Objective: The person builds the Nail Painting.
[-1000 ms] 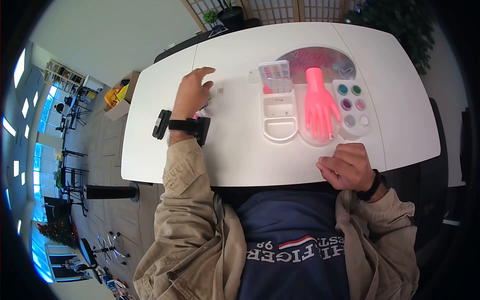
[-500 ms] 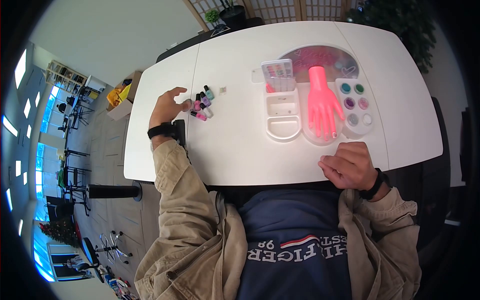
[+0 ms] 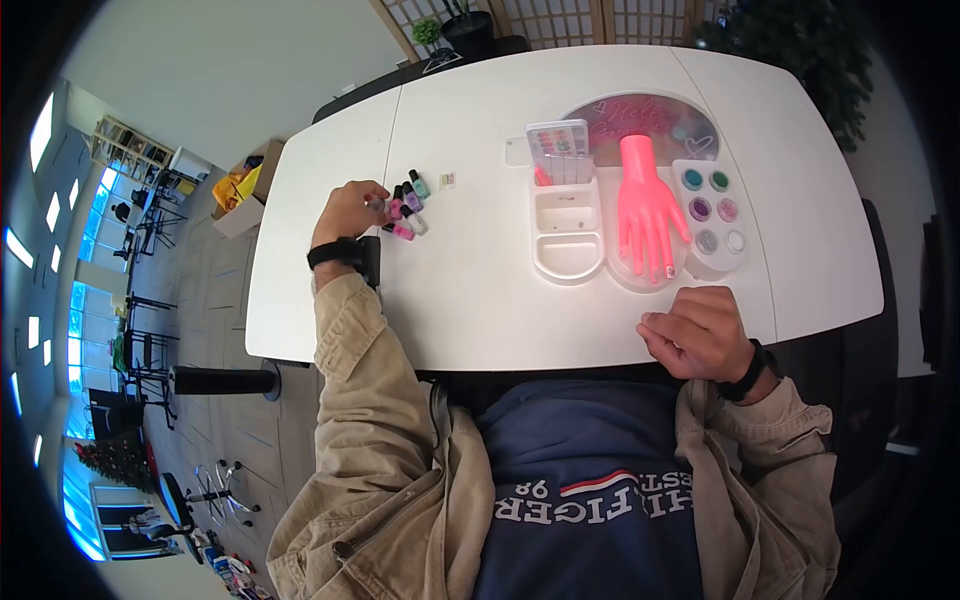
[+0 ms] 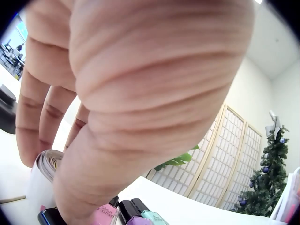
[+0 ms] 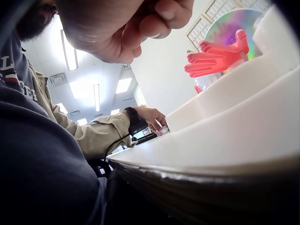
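At the table's left, my left hand [image 3: 350,208] pinches a small white paper roll [image 4: 38,187] between thumb and fingers. The roll's coiled end shows in the left wrist view. Several nail polish bottles lie just right of that hand, among them a pink bottle [image 3: 401,232] and a mint green bottle [image 3: 420,187]. A pink bottle [image 4: 107,213] lies close by the thumb. My right hand [image 3: 697,330] rests at the table's front edge, loosely curled and holding nothing. Beyond it stands a pink model hand [image 3: 646,210], its fingers toward me.
A white compartment tray [image 3: 567,258] with a clear lidded case [image 3: 560,150] lies left of the model hand. To its right is a holder of colored pots [image 3: 718,262]. A round-topped mirror [image 3: 645,115] stands behind. A small pale piece [image 3: 447,181] lies near the bottles.
My left hand first swept left off the bottles, uncovering them, then came slightly back to the right and closed its fingers on the paper roll. The right hand stayed in place.
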`<state>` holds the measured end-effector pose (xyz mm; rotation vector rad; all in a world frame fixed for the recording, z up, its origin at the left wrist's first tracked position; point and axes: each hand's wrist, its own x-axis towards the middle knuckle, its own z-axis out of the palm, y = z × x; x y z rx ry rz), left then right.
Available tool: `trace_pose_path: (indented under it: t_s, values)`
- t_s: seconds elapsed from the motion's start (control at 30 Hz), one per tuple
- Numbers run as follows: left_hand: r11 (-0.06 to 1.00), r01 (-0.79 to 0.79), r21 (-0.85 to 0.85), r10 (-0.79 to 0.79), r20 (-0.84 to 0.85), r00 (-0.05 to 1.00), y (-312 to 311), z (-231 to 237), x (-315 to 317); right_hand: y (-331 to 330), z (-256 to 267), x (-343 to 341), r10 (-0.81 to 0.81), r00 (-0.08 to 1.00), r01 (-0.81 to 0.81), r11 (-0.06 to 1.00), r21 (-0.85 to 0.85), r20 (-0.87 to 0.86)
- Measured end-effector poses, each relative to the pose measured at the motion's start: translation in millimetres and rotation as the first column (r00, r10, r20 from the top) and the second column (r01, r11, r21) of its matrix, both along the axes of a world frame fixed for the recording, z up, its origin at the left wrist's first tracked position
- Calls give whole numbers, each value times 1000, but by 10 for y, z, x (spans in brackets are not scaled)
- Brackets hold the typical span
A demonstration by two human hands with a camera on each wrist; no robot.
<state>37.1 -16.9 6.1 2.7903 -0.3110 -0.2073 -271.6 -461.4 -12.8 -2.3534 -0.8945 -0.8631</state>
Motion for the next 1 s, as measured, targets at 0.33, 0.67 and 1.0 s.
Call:
trace_pose_path:
  t_s: [0.33,0.67,1.0]
  values:
    - [972,23,-234,45,284,958,24,468,-241,0,9,6,-10,1000,10,1000,-4,17]
    - [813,520,-260,-357,483,800,-710,1056,-890,16,-6,10,-3,1000,3,1000,10,13]
    - [606,771,-196,-629,475,615,-1722,495,-1109,-5,14,5,-2,1000,2,1000,4,7]
